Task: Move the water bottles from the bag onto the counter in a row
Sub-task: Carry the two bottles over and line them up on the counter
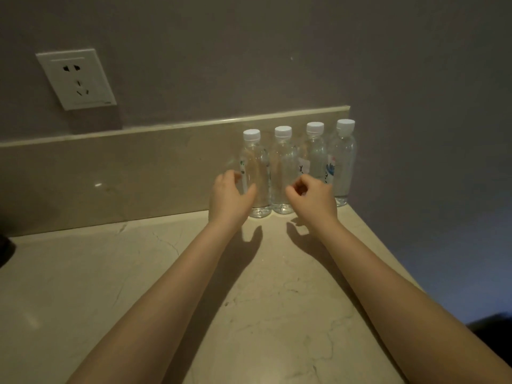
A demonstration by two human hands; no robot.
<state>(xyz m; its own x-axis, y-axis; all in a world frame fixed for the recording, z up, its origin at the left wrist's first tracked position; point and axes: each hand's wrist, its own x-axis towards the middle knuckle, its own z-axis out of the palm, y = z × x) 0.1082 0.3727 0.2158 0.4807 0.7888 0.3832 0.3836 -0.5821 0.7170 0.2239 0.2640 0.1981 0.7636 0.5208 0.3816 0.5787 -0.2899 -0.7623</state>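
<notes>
On the marble bench (138, 273), four bottles (282, 167) line the backsplash (110, 167). Our left hand (230, 195) and right hand (313, 198) hover loosely curled, empty; we'd nudge gaps even.

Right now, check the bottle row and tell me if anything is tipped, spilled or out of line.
Nothing stands out. Four bottles stand upright and capped, side by side against the backsplash. No water shows on the counter. The left hand and right hand are in front of the row, holding nothing.
</notes>
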